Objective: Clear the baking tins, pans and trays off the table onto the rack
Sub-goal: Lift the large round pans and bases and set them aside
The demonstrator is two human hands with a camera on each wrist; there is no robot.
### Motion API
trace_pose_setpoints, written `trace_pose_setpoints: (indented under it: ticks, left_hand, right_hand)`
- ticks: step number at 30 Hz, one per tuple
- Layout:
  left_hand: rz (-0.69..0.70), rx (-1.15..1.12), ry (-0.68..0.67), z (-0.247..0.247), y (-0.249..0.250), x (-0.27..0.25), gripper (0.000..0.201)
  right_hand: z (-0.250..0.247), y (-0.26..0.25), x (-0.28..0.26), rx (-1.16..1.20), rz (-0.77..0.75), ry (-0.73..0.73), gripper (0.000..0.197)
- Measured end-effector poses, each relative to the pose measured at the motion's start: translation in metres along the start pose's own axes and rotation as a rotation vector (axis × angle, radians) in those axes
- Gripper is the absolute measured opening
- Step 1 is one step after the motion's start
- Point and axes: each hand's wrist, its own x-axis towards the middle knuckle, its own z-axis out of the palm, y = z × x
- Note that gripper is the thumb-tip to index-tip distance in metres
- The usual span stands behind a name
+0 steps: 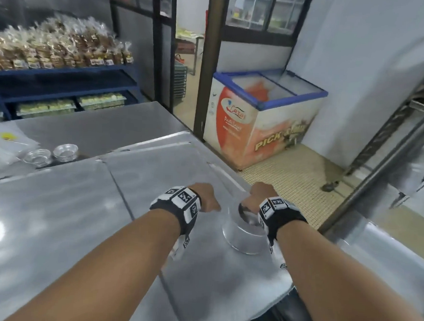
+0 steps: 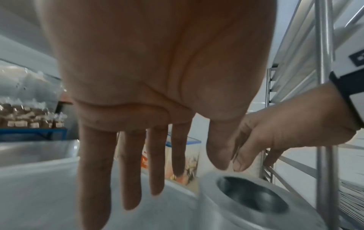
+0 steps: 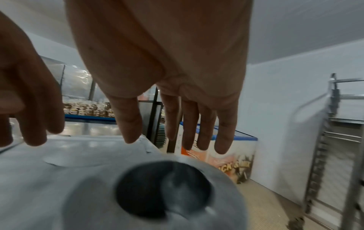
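Note:
A round metal ring tin (image 1: 244,239) with a dark hollow centre stands on a wide flat tray (image 1: 206,271) at the table's right end. My right hand (image 1: 259,194) hovers just over the tin's far rim, fingers straight and pointing down, holding nothing. My left hand (image 1: 207,197) hangs to the tin's left, fingers also straight and empty. In the left wrist view the left hand (image 2: 155,163) and the right hand (image 2: 275,132) are close above the tin (image 2: 216,210). The right wrist view shows the right hand (image 3: 189,124) over the tin (image 3: 94,194).
More flat trays (image 1: 41,212) cover the table, with two stacks of small foil tins (image 1: 65,152) at the far left. The steel rack (image 1: 390,146) stands to the right. A chest freezer (image 1: 265,119) sits beyond the table, and blue shelves of packed goods (image 1: 59,49) stand behind.

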Motion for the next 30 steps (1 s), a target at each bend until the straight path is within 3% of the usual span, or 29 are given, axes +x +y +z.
trace_pose_setpoints:
  ticks: [7, 14, 19, 23, 27, 30]
  left_hand:
    - [-0.137, -0.175, 0.088, 0.06, 0.067, 0.015, 0.048]
    - [-0.303, -0.475, 0.171, 0.077, 0.082, 0.019, 0.039]
    - [-0.347, -0.778, 0.276, 0.073, 0.075, 0.004, 0.048]
    - [-0.38, -1.035, 0.458, 0.06, 0.055, -0.016, 0.057]
    - [-0.477, -1.321, 0.569, 0.049, 0.009, -0.04, 0.104]
    - [-0.486, -1.512, 0.637, 0.044, -0.024, -0.071, 0.086]
  right_hand:
    - [0.016, 0.082, -0.001, 0.199, 0.082, -0.087, 0.027]
    - [0.039, 0.103, 0.006, 0.544, 0.077, -0.037, 0.037]
    - [0.038, 0.088, 0.005, 0.539, -0.015, 0.073, 0.061]
    - [0.03, 0.06, -0.006, 0.575, -0.166, 0.176, 0.053]
    - [0.026, 0.022, -0.021, 0.657, -0.357, 0.193, 0.045]
    - [0.028, -0.009, -0.035, 0.693, -0.49, 0.162, 0.045]
